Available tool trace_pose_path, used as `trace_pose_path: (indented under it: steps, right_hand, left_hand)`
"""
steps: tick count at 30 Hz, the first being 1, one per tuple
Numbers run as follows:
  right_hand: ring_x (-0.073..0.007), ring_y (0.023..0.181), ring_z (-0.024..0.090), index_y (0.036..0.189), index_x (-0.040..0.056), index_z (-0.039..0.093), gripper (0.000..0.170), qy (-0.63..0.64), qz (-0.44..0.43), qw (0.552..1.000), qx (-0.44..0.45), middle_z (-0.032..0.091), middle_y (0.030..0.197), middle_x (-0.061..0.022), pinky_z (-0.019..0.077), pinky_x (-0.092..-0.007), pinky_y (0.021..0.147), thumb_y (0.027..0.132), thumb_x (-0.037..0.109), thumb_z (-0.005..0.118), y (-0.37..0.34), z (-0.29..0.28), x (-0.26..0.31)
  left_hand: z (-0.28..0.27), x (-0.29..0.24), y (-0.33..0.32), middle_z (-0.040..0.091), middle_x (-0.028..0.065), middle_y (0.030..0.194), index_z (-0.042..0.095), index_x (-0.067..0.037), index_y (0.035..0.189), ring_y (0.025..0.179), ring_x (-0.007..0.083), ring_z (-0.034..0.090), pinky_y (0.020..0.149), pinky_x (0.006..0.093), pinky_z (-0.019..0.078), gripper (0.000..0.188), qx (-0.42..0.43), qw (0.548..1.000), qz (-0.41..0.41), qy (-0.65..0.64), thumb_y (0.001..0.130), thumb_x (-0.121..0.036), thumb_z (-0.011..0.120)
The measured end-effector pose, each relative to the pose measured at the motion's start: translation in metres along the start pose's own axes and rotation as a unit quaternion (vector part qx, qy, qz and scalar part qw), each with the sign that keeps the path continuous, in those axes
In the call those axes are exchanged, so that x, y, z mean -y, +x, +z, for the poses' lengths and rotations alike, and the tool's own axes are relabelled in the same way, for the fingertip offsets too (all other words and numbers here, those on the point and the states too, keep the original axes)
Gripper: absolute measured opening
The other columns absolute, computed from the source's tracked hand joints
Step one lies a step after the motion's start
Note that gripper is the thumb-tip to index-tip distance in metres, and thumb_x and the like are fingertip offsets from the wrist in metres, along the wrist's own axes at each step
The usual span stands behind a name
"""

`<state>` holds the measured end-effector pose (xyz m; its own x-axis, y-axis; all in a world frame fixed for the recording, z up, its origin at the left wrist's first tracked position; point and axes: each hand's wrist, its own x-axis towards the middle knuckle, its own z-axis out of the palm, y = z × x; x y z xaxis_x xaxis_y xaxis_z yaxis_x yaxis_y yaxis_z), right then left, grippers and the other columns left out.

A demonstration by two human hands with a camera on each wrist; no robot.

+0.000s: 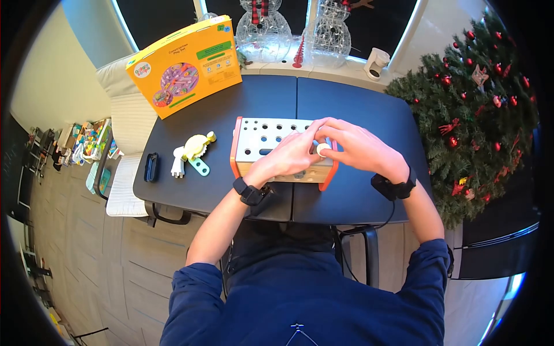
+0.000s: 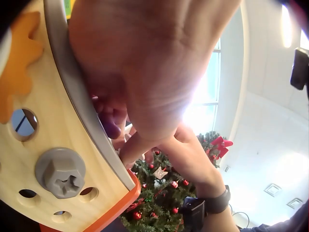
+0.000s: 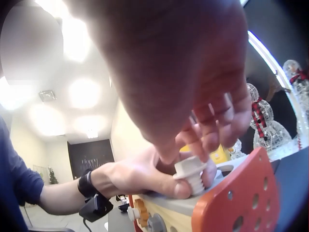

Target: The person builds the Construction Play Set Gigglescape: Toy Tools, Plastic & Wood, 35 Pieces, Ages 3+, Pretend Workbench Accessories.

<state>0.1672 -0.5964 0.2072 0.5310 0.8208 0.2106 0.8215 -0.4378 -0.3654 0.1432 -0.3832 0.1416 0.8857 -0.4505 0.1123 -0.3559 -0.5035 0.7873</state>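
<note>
A pale, thick-threaded bolt (image 1: 323, 150) (image 3: 189, 169) stands head up at the right end of the toy workbench's grey perforated top (image 1: 257, 138). The left hand (image 1: 291, 154) (image 2: 130, 63) (image 3: 133, 174) has its thumb and a finger around the bolt's threads. From the right, the right hand (image 1: 363, 149) (image 2: 181, 154) (image 3: 183, 72) curls over, thumb and fingertips at the bolt's head. Whether the bolt's tip sits in a hole is hidden. On the bench's wooden side are a grey screw (image 2: 63, 174) and an orange gear (image 2: 21, 63). The bench has red-orange end panels (image 3: 241, 198).
Left of the bench on the dark table (image 1: 346, 202) lie a yellow toy piece (image 1: 196, 145), a white piece (image 1: 178, 162), a teal strip (image 1: 199, 167) and a dark tray (image 1: 152, 167). A yellow box (image 1: 190, 69) stands behind; a decorated tree (image 1: 461, 115) is at the right.
</note>
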Motion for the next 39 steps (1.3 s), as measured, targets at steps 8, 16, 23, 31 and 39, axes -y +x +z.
trace_pose_path:
  steps: [8, 16, 23, 31, 39]
  right_hand:
    - [-0.0395, 0.085, 0.072, 0.102, 0.0057, 0.070, 0.020, -0.023, 0.090, 0.994, 0.062, 0.073, 0.094, -0.0149, 0.0565, -0.0472, 0.076, 0.101, 0.026, 0.067, 0.009, 0.008, 0.002]
    - [-0.0403, 0.084, 0.072, 0.110, 0.0082, 0.068, 0.026, -0.205, 0.112, 0.969, 0.083, 0.073, 0.094, -0.0150, 0.0574, -0.0474, 0.076, 0.102, 0.033, 0.066, 0.016, 0.013, 0.009]
    - [-0.0386, 0.106, 0.063, 0.104, 0.0017, 0.063, 0.015, 0.070, -0.002, 0.995, 0.066, 0.062, 0.115, -0.0165, 0.0528, -0.0443, 0.087, 0.101, 0.015, 0.068, 0.002, 0.009, -0.008]
    - [-0.0413, 0.069, 0.070, 0.097, 0.0037, 0.066, 0.029, -0.142, 0.088, 0.986, -0.015, 0.068, 0.074, -0.0193, 0.0548, -0.0491, 0.065, 0.103, 0.033, 0.065, 0.007, 0.035, -0.010]
    - [-0.0345, 0.090, 0.071, 0.108, 0.0034, 0.066, 0.019, -0.054, 0.052, 0.997, -0.016, 0.071, 0.101, -0.0179, 0.0558, -0.0453, 0.076, 0.100, 0.021, 0.068, 0.005, 0.023, -0.007]
  left_hand:
    - [-0.006, -0.009, -0.002, 0.072, 0.0207, 0.113, 0.025, -0.012, 0.169, 0.109, 0.0374, 0.071, 0.099, 0.0472, 0.0530, 0.097, 0.022, 1.000, -0.011, -0.007, 0.091, -0.024, 0.081]
    - [-0.003, 0.003, 0.002, 0.068, 0.0243, 0.135, 0.024, -0.009, 0.168, 0.125, 0.0409, 0.067, 0.108, 0.0459, 0.0504, 0.098, 0.023, 0.994, 0.010, -0.109, 0.090, -0.022, 0.083]
    - [-0.014, 0.023, 0.006, 0.046, 0.0213, 0.164, 0.023, -0.010, 0.171, 0.149, 0.0298, 0.048, 0.125, 0.0438, 0.0377, 0.100, 0.064, 0.978, 0.080, -0.181, 0.091, -0.016, 0.083]
    - [0.004, 0.006, 0.005, 0.048, 0.0259, 0.160, 0.024, -0.006, 0.169, 0.147, 0.0442, 0.047, 0.125, 0.0501, 0.0357, 0.114, -0.033, 0.998, 0.050, 0.029, 0.080, -0.032, 0.091]
    - [-0.012, 0.014, 0.003, 0.040, 0.0268, 0.167, 0.013, -0.010, 0.174, 0.154, 0.0392, 0.042, 0.128, 0.0489, 0.0324, 0.108, 0.049, 0.990, 0.072, -0.111, 0.086, -0.007, 0.076]
